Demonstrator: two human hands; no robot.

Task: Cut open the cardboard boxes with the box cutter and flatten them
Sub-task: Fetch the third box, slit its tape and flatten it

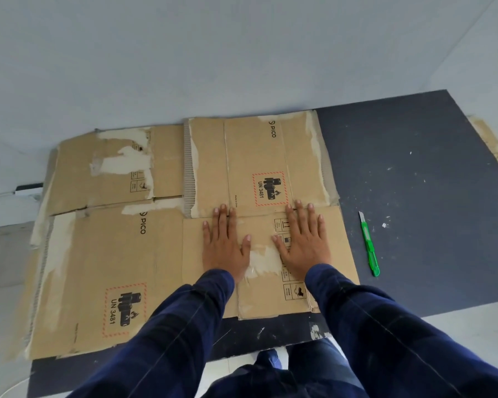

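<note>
Left hand: your left hand (223,248) lies palm down on the cardboard (98,254), fingers straight and spread. It presses and holds nothing.
Right hand: your right hand (306,245) lies the same way just beside it, flat and empty. The two thumbs face each other across a pale torn patch.
Cardboard: it is spread in flat panels over the dark mat (414,196), with its left part reaching past the mat onto the pale floor (242,53). No wall or flap stands up anywhere you can see. Whether it is one box or two, the view does not tell.
Box cutter: the green box cutter (370,245) lies on the mat to the right of the cardboard, apart from your right hand and untouched.
Done: the cutting looks finished for what lies here, and the panels are already down.
Step in hand: you seem to be pressing the near right panel flat, fingertips at the seam with the panel beyond.
Left to do: probably only the last creases. No uncut box shows, though more may wait outside the view.
</note>
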